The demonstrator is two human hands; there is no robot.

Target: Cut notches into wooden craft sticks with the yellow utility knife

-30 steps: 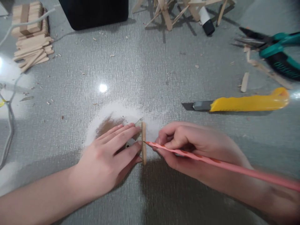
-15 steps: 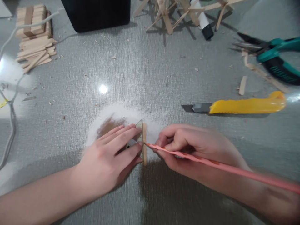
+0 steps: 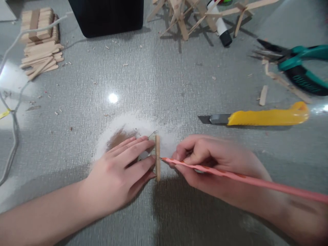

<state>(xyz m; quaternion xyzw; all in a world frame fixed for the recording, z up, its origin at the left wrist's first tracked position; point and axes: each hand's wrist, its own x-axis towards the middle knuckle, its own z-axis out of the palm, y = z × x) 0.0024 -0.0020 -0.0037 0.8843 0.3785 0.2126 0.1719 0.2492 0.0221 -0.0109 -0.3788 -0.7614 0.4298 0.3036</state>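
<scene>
A short wooden stick (image 3: 158,164) lies upright in the view at the middle of the table, with a small dark mark near its middle. My left hand (image 3: 120,164) lies flat beside it, fingers stretched out and fingertips at the stick's left edge. Under those fingers is a partly hidden, clear-looking piece with a thin edge; its kind I cannot make out. My right hand (image 3: 205,157) grips a pink pencil (image 3: 246,180) between thumb and fingers. The pencil's dark tip points left, right by the stick's right edge.
A yellow utility knife (image 3: 266,114) lies with its blade out beyond my right hand. Teal-handled pliers (image 3: 292,59) rest at the right. Several craft sticks (image 3: 41,58) are stacked back left, near a cable (image 3: 15,136). A black object (image 3: 107,17) and a stick structure (image 3: 183,27) stand behind.
The pencil tip has shifted slightly right, from on the stick to its right edge. My left hand and the stick stay in place. The camera view has moved a little.
</scene>
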